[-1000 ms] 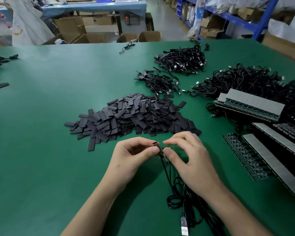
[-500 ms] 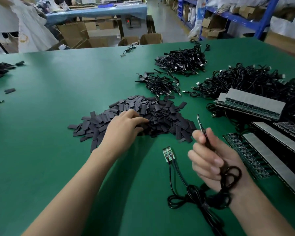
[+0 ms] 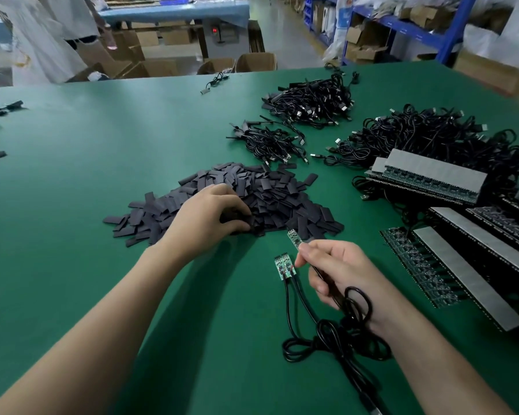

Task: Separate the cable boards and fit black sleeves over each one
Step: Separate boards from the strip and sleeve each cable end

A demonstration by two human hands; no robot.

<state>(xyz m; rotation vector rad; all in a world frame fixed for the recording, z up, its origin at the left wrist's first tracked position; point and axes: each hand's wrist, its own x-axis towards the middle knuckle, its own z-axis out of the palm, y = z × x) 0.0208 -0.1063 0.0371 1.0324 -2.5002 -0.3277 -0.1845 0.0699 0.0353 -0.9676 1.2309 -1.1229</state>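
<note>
Left hand [image 3: 210, 217]: palm down on the sleeves [image 3: 276, 199], fingers curled into the heap's 6 o'clock edge. Whether a sleeve is already pinched cannot be told. Likely picking stock for the next fitting.

Right hand [image 3: 333, 271]: pinches one board [image 3: 294, 239] at its cable end, with the bare end raised toward 11 o'clock, at the heap. Judged to be presented for sleeving. Its cable [image 3: 357, 304] loops at the wrist, out of the way.

Pair of boards [image 3: 284, 266]: flat on the worktop [image 3: 72, 235], just at 9 o'clock of the right hand. Side by side, seemingly unsplit, unsleeved, parked within reach.

Panels [image 3: 432, 178]: stacked at 3 o'clock.

Cable heaps [image 3: 312, 100]: at 1 o'clock.

Containers: open boxes [image 3: 255, 61] beyond the worktop's 12 o'clock edge, contents hidden.
</note>
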